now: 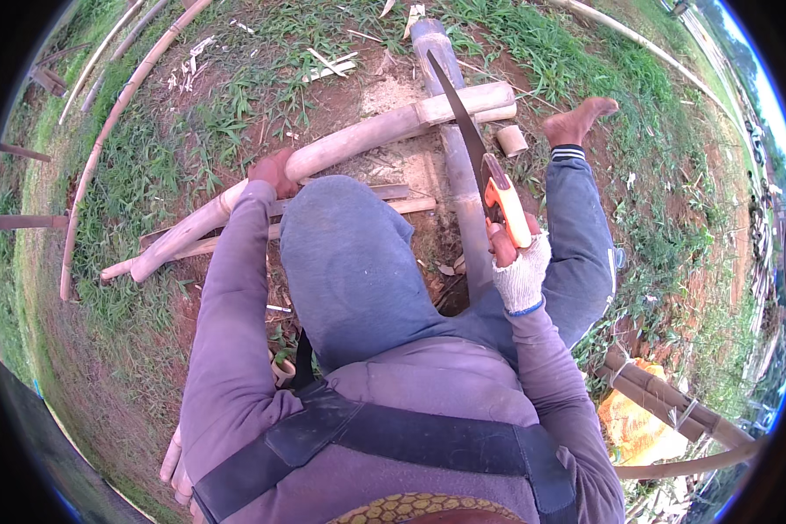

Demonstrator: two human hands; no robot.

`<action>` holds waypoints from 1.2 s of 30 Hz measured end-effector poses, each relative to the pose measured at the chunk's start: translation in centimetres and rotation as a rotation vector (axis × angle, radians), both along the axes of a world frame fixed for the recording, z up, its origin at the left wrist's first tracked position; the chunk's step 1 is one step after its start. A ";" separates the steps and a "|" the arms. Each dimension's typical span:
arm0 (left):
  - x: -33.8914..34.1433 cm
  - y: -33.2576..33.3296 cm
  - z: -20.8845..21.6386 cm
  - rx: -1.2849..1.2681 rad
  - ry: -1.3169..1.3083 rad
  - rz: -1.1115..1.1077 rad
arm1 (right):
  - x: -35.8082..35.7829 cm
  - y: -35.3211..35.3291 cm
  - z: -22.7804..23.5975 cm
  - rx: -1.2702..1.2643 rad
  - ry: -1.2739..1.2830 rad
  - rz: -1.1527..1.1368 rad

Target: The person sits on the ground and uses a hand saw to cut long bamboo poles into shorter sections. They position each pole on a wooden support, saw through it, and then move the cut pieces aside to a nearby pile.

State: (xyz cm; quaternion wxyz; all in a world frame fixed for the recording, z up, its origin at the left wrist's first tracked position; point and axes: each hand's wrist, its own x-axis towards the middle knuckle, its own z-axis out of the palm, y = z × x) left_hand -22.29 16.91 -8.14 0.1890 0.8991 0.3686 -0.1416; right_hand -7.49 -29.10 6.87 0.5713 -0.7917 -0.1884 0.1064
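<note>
My right hand (520, 260), in a whitish knitted glove with bare fingertips, is closed around the orange handle of a handsaw (465, 118). The dark blade points away from me and slants across the right part of a thick pale bamboo pole (371, 135). Whether its teeth touch the pole I cannot tell. My bare left hand (275, 172) grips this pole at a joint, with the fingers partly hidden. Under the pole's right end lies a greyish bamboo log (457, 179), running away from me. A short cut bamboo piece (512, 141) sits just right of the log.
Split bamboo strips (393, 206) lie under the pole near my knee (349, 262). My bare right foot (581, 120) rests on grass beyond the log. Sawdust (391, 94) covers the soil. At lower right are tied bamboo poles (664, 397) and an orange sack (637, 424).
</note>
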 end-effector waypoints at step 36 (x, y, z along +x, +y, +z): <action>4.8 -4.4 -0.9 0.264 -0.160 -0.039 | 3.2 1.7 -2.8 0.031 0.034 0.062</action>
